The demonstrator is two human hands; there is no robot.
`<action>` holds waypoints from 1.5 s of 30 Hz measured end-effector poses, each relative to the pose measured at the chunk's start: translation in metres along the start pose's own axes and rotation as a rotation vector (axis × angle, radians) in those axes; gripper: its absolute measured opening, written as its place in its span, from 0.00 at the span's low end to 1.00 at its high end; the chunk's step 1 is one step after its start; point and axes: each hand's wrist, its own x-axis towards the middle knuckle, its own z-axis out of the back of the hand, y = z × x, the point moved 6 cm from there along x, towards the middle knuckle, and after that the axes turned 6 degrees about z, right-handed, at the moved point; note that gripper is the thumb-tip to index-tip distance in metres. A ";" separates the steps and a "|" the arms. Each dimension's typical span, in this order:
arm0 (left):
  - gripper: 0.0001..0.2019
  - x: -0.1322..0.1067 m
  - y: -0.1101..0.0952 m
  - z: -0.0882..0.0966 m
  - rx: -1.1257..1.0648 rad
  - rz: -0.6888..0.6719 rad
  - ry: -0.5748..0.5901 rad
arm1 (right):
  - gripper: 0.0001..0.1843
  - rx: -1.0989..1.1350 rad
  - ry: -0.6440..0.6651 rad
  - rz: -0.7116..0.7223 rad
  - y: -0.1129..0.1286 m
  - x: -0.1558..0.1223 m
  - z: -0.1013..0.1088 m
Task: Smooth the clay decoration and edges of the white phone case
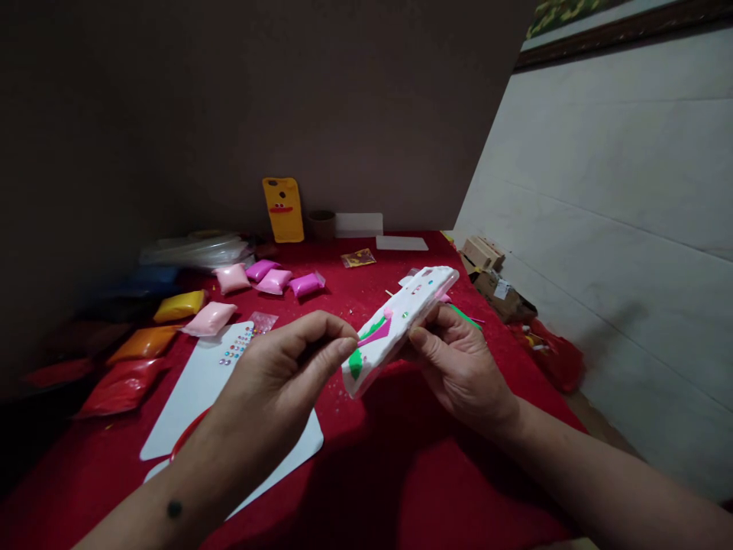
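A phone case (395, 321) covered in white clay is tilted up over the table in the head view. It carries green leaf-like shapes, a pink and magenta flower-like shape and a few small gems. My right hand (458, 367) grips its right edge, thumb in front and fingers behind. At the case's left side, beside the magenta piece, my left hand (298, 367) has thumb and index finger pinched together. Whatever is between those fingertips is too small or hidden to tell. A sheet of round stick-on gems (237, 344) lies beyond my left wrist.
Soft packets of pink clay (230, 278), yellow clay (180, 305) and red clay (121, 388) lie left. White boards (195, 389) sit under my left arm. A yellow phone case (283, 210) stands at the back beside a brown cup (321, 225). Boxes (498, 294) are beyond the right edge.
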 end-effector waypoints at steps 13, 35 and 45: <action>0.11 0.000 0.036 -0.008 -0.390 0.356 0.106 | 0.07 0.078 -0.046 0.045 0.005 0.004 -0.001; 0.12 0.002 0.037 -0.011 -0.329 0.327 0.138 | 0.09 -0.031 -0.075 0.113 0.005 0.003 0.004; 0.12 0.006 0.040 0.012 -0.499 0.308 -0.027 | 0.09 0.088 -0.094 0.024 0.003 0.006 0.000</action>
